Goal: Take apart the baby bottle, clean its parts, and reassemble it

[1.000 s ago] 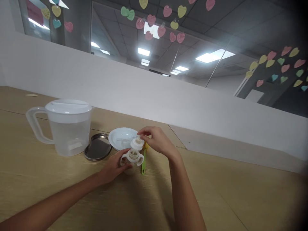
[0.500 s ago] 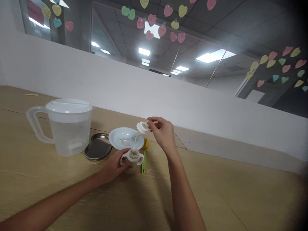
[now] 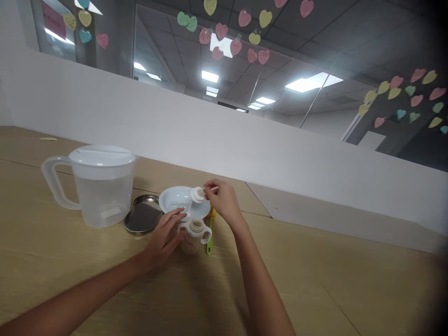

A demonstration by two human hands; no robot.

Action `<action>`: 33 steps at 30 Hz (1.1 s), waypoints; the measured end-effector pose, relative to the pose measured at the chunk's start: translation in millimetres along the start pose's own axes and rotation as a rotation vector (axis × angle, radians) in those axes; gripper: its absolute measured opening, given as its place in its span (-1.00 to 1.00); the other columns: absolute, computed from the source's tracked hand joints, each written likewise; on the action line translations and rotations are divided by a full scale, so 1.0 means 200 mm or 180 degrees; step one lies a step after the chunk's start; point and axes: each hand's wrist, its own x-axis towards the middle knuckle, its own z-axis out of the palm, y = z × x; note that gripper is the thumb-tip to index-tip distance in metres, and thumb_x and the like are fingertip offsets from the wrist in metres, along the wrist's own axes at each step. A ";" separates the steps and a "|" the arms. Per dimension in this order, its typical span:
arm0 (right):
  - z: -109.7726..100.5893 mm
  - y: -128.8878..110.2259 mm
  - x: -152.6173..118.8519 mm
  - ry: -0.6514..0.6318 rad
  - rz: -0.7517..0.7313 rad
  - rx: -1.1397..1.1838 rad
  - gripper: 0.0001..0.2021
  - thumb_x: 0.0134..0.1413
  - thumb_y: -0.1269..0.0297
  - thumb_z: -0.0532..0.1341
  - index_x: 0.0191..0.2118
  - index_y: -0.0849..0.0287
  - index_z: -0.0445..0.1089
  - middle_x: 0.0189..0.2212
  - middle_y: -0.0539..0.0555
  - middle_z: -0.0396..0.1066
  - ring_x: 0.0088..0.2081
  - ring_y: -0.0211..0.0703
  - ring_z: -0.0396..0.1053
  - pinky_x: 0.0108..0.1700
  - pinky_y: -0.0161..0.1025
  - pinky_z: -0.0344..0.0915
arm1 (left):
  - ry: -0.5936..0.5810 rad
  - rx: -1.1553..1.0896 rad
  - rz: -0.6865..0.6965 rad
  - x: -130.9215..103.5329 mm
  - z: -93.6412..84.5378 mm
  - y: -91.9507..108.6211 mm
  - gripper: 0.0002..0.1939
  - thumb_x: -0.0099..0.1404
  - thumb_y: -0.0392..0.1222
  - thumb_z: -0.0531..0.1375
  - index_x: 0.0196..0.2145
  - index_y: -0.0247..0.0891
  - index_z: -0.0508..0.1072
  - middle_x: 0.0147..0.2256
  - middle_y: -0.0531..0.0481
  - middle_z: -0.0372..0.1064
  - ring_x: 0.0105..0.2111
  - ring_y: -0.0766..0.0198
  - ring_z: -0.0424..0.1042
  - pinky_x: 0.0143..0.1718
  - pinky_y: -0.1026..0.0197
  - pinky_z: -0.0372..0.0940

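Currently R fingers (image 3: 211, 183) pinching cap (image 3: 198, 195) (nr bowl edge (image 3: 164, 196)), L fingers (image 3: 172, 216) loose beside btl (image 3: 191, 244).

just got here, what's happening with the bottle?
The right hand holds the white teat top, tipped sideways above the pale dish. The bottle stands uncapped on the table, with the left hand at its side, fingers spread; whether it touches isn't clear. A green-handled brush lies just right of the bottle; a metal tray and lidded pitcher are off left.
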 end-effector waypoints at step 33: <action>-0.06 0.11 0.03 0.0196 0.0709 -0.1776 -0.81 0.09 0.47 0.08 -0.31 0.33 0.45 -0.33 0.23 0.44 -0.28 -0.09 0.37 -0.31 -0.29 0.13 | -0.0437 0.0647 -0.0389 0.02 0.01 -0.03 -0.56 0.38 0.01 -0.14 0.11 -0.12 0.22 0.12 -0.04 0.18 0.17 0.11 -0.01 0.18 -0.07 -0.24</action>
